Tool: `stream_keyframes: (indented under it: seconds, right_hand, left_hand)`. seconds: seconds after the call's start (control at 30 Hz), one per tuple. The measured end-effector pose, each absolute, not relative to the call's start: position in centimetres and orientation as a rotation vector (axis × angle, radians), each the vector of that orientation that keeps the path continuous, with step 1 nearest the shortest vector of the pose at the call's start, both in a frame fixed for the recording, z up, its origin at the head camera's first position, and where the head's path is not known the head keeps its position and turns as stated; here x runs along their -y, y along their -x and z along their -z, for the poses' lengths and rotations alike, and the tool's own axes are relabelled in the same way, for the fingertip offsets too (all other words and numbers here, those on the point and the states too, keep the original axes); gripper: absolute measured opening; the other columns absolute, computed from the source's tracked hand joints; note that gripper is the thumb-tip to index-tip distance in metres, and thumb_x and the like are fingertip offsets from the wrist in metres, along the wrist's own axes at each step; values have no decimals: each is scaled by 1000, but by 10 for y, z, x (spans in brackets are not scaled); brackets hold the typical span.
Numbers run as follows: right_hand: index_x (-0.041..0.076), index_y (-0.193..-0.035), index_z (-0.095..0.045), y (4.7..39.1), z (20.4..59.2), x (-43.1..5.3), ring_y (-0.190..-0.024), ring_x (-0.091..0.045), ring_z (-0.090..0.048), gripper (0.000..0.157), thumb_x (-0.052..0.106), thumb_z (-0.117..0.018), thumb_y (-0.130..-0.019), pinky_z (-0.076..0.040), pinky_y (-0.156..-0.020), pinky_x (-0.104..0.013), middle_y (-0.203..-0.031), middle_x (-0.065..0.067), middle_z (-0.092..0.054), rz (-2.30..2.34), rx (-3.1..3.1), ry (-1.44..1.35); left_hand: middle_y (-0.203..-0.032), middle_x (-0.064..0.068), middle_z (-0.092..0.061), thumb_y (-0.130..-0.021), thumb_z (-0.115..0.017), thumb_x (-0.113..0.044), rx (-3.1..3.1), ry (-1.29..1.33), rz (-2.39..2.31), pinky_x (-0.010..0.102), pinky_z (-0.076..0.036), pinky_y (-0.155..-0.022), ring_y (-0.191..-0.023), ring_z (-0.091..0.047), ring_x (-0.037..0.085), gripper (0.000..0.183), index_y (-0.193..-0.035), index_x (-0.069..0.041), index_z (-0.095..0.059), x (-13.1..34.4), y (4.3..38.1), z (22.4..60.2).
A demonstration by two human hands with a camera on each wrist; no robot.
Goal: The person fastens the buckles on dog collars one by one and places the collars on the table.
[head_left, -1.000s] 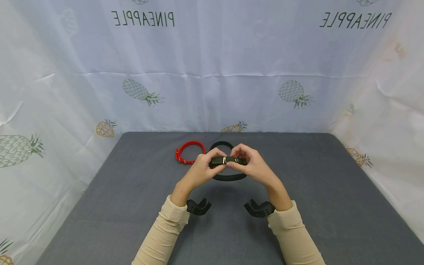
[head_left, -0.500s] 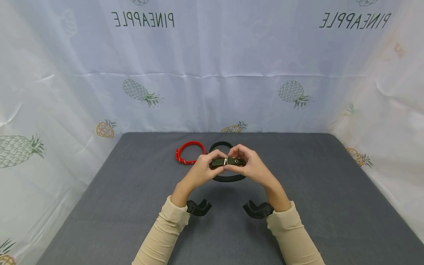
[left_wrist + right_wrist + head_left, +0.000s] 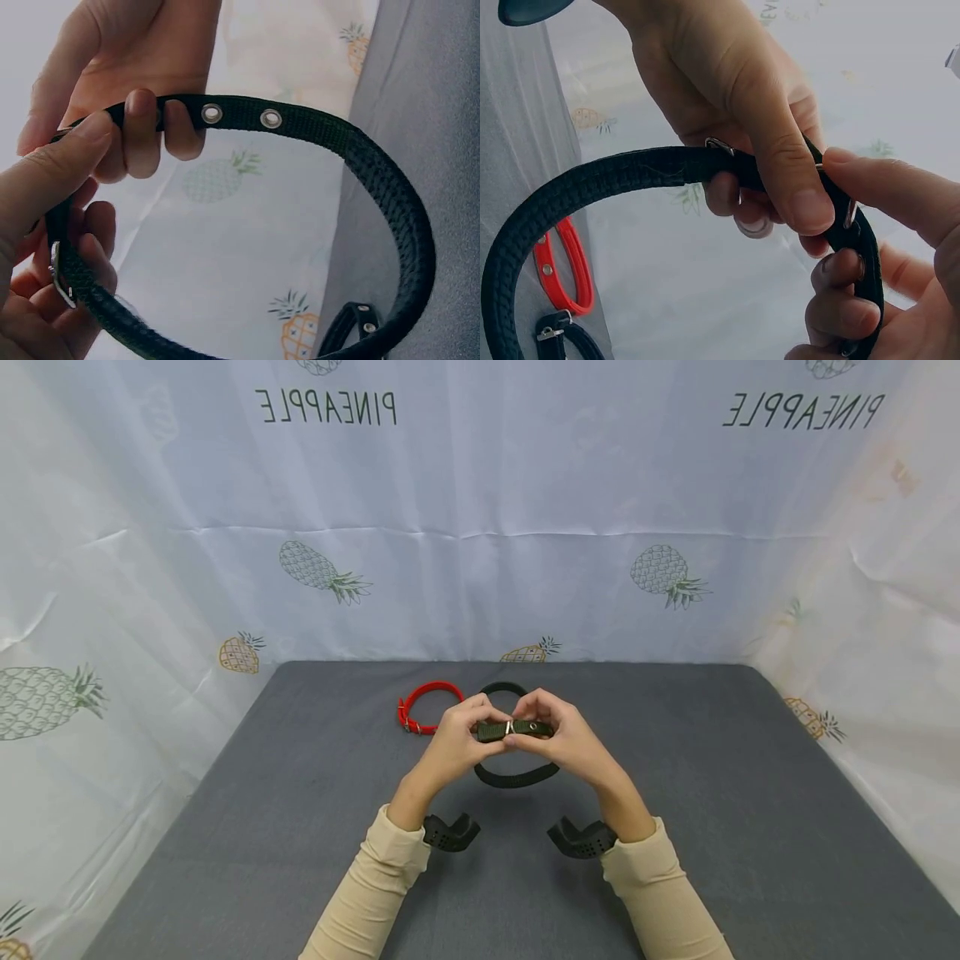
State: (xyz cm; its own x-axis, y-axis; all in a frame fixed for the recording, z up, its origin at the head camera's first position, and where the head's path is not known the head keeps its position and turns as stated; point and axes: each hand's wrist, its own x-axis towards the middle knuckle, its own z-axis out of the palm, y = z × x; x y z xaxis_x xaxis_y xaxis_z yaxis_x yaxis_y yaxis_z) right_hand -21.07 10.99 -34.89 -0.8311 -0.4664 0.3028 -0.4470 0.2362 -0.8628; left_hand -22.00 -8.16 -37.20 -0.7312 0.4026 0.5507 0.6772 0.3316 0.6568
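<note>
A dark green dog collar [image 3: 492,732], closed into a loop, is held up over the table by both hands. My left hand [image 3: 453,741] pinches its thicker padded part beside the metal buckle [image 3: 850,214], near a D-ring [image 3: 720,145]. My right hand [image 3: 572,741] pinches the strap end with metal eyelets [image 3: 271,118], its thumb close by the buckle. In the right wrist view, the left thumb [image 3: 810,210] presses flat on the strap. The padded lower part of the loop hangs down below the hands in the head view.
On the grey table [image 3: 315,827], a red collar [image 3: 435,685] lies at the back, left of the hands. A black collar [image 3: 502,686] lies beside it, partly hidden behind the hands. White pineapple-print curtains [image 3: 480,593] close off the back and sides.
Both hands keep their hold on the green collar. The right hand has shifted slightly left, and the lower part of the loop has swung lower in the head view.
</note>
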Motion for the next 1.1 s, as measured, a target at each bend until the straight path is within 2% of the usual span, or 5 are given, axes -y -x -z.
stream_keyframes:
  seconds: [0.33, 0.57, 0.73, 1.0, 1.1]
  right_hand:
    - [2, -104, -60, 210, 352, -107, -80, -5, -62, 23, 9, -72, -85, -54, -71, -27, -99, -21, -66, 1714, -2472, 889]
    - [0, -112, -64, 209, 352, -109, -77, -1, -64, 27, 9, -69, -88, -57, -71, -28, -106, -25, -66, 1733, -2443, 890]
    - [-4, -114, -64, 209, 353, -108, -78, 3, -65, 29, 5, -69, -87, -58, -72, -24, -110, -28, -66, 1751, -2413, 907]
    - [-3, -114, -66, 209, 352, -107, -84, 4, -65, 30, 6, -71, -86, -58, -73, -22, -114, -26, -65, 1747, -2405, 910]
    - [-4, -115, -67, 210, 353, -107, -80, 3, -64, 32, 6, -71, -85, -57, -71, -22, -112, -26, -66, 1718, -2427, 920]
  left_hand:
    - [-82, 10, -58, -75, -82, -8, 2360, 953, 1474, 18, -49, -72, -77, -51, 6, 22, -95, -2, -74, 82, 221, 372]
    - [-82, 10, -60, -73, -83, -10, 2373, 920, 1497, 18, -49, -69, -76, -52, 7, 29, -100, -3, -74, 81, 221, 373]
    - [-87, 10, -64, -73, -83, -9, 2377, 907, 1507, 19, -52, -73, -79, -56, 8, 34, -104, -4, -73, 81, 221, 374]
    - [-92, 11, -64, -74, -82, -9, 2389, 890, 1528, 21, -54, -80, -84, -59, 11, 35, -107, -4, -71, 82, 220, 373]
    - [-92, 11, -65, -75, -82, -9, 2379, 901, 1527, 21, -54, -79, -83, -60, 12, 34, -107, -4, -71, 83, 221, 374]
